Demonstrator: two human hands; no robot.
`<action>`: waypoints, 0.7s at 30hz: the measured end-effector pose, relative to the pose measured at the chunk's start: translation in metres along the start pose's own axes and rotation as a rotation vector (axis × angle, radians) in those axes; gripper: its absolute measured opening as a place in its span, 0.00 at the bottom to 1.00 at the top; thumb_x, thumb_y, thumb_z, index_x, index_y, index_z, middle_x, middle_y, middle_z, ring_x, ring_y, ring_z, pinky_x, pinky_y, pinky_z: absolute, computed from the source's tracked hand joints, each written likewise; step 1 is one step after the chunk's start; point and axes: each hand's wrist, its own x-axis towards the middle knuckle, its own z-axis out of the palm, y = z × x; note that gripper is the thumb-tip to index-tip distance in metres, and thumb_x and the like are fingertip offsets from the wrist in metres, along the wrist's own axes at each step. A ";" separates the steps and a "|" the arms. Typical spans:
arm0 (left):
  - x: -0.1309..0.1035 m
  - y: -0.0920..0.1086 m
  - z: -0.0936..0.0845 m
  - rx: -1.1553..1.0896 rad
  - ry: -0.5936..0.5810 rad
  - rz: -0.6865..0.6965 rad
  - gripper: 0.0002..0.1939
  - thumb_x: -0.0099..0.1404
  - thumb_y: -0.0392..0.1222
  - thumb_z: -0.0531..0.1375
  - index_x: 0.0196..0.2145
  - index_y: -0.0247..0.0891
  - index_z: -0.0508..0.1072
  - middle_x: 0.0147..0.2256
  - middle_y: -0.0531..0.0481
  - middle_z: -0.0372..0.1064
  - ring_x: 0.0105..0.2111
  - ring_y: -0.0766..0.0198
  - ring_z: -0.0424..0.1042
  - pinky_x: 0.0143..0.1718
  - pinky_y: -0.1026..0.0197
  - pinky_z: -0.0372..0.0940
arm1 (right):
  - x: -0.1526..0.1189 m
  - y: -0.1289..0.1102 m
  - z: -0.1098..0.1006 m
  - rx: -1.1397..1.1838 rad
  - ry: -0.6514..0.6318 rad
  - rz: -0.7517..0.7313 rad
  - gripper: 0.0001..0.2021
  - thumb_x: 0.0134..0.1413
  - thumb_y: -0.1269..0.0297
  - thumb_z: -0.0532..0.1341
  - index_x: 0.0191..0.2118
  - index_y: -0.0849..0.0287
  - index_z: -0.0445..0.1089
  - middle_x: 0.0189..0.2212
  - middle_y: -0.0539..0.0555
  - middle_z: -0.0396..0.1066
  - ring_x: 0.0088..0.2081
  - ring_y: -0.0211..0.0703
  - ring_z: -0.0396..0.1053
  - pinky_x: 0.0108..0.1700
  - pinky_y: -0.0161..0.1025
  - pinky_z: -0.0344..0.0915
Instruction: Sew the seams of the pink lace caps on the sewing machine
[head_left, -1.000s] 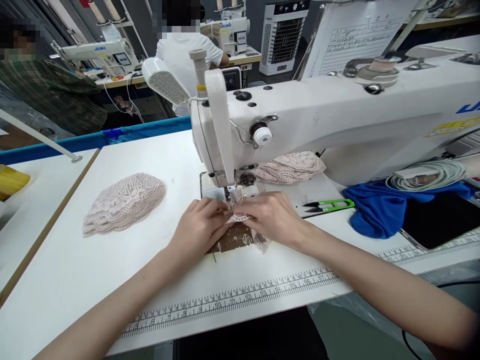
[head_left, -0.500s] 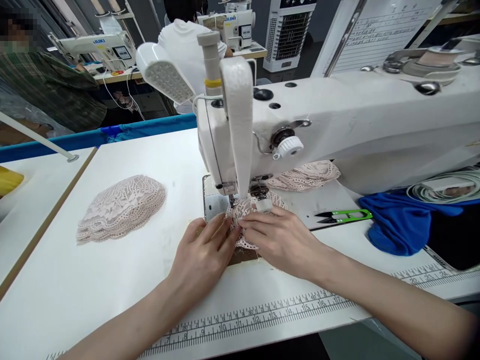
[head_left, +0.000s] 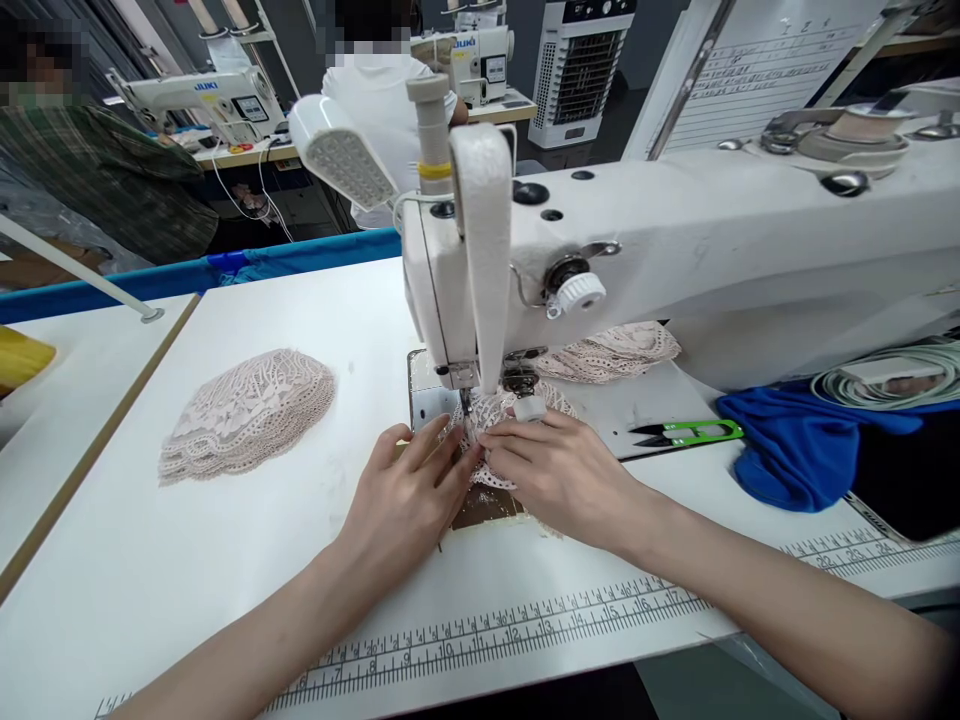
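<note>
A pale pink lace piece lies under the presser foot of the white sewing machine. My left hand is at its left edge, thumb and fingertips closed on the lace just in front of the needle. From the other side my right hand pinches the same lace, its fingers bent and pressed together. The thumbs nearly meet, and the fingertips partly hide the lace. On the table to the left rests a stack of lace pieces. More lace lies behind the needle, beneath the machine arm.
Green thread snips lie right of my right hand, beside a blue cloth and a dark phone-like device. A printed ruler runs along the table's front edge. Two people sit by other machines at the back.
The lace has moved slightly away from me, under the foot, and both hands have gone forward a little with it. The camera view has shifted slightly.
</note>
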 end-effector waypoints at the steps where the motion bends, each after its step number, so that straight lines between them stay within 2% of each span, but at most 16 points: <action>1: 0.000 -0.001 0.001 -0.004 -0.004 -0.002 0.12 0.68 0.34 0.56 0.46 0.36 0.75 0.46 0.43 0.76 0.50 0.51 0.71 0.44 0.52 0.57 | 0.000 0.000 0.000 0.001 -0.003 0.005 0.12 0.53 0.82 0.53 0.30 0.62 0.71 0.37 0.56 0.78 0.39 0.42 0.74 0.46 0.39 0.65; 6: 0.001 -0.005 0.005 -0.014 -0.012 -0.015 0.12 0.68 0.35 0.56 0.48 0.37 0.74 0.46 0.42 0.75 0.51 0.51 0.71 0.45 0.51 0.57 | 0.001 0.003 0.003 -0.009 0.000 0.014 0.12 0.52 0.83 0.54 0.31 0.63 0.71 0.37 0.57 0.78 0.39 0.43 0.74 0.46 0.40 0.65; 15: 0.005 -0.014 0.014 0.003 -0.018 -0.022 0.12 0.69 0.36 0.55 0.48 0.38 0.73 0.48 0.44 0.74 0.52 0.53 0.70 0.46 0.51 0.57 | 0.006 0.011 0.007 -0.086 -0.011 0.025 0.13 0.51 0.84 0.53 0.32 0.62 0.70 0.33 0.55 0.77 0.30 0.41 0.71 0.42 0.40 0.64; 21: 0.005 -0.015 0.016 -0.023 -0.011 -0.045 0.13 0.69 0.37 0.56 0.50 0.38 0.73 0.49 0.42 0.74 0.52 0.51 0.69 0.47 0.50 0.57 | 0.008 0.013 0.006 -0.123 -0.068 0.043 0.09 0.52 0.79 0.57 0.35 0.62 0.72 0.36 0.56 0.78 0.34 0.43 0.72 0.44 0.40 0.64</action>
